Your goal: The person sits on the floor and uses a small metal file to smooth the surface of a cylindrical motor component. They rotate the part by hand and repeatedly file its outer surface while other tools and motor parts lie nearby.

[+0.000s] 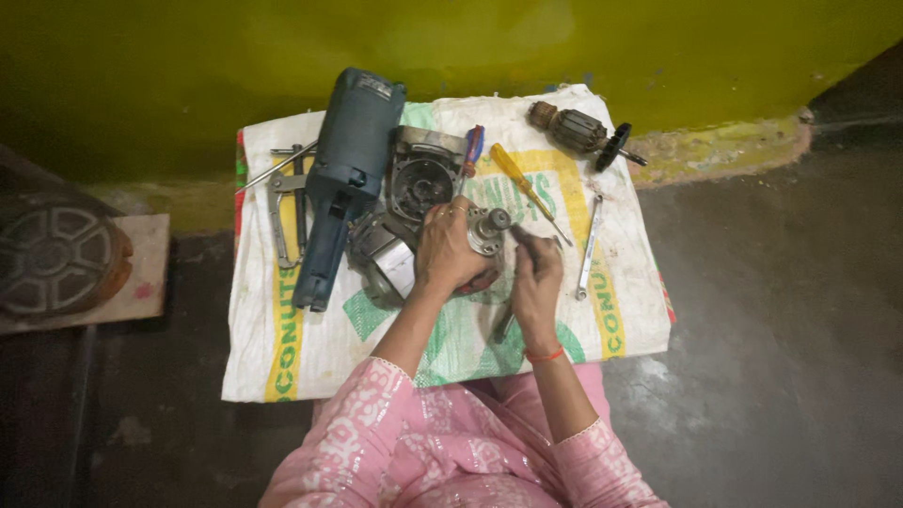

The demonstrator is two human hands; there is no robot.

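Observation:
My left hand [447, 249] grips a round metal gear housing [489, 228] with a short spindle sticking up, held over a white woven sack [310, 348] spread on the floor. My right hand [536, 282] holds a slim dark tool [503, 325] whose tip meets the housing's right side. Just left of my left hand lies a grey motor casing [381, 254]. Both sleeves are pink with a white pattern, and a red band circles my right wrist.
On the sack lie a blue-grey power tool body [343, 179], an open metal gearbox cover [421, 174], a yellow-handled screwdriver [522, 183], a red-and-blue screwdriver [470, 155], a spanner [589, 246], a puller [282, 202] and an armature [578, 132]. A green wall stands behind; a round wheel [52, 259] lies left.

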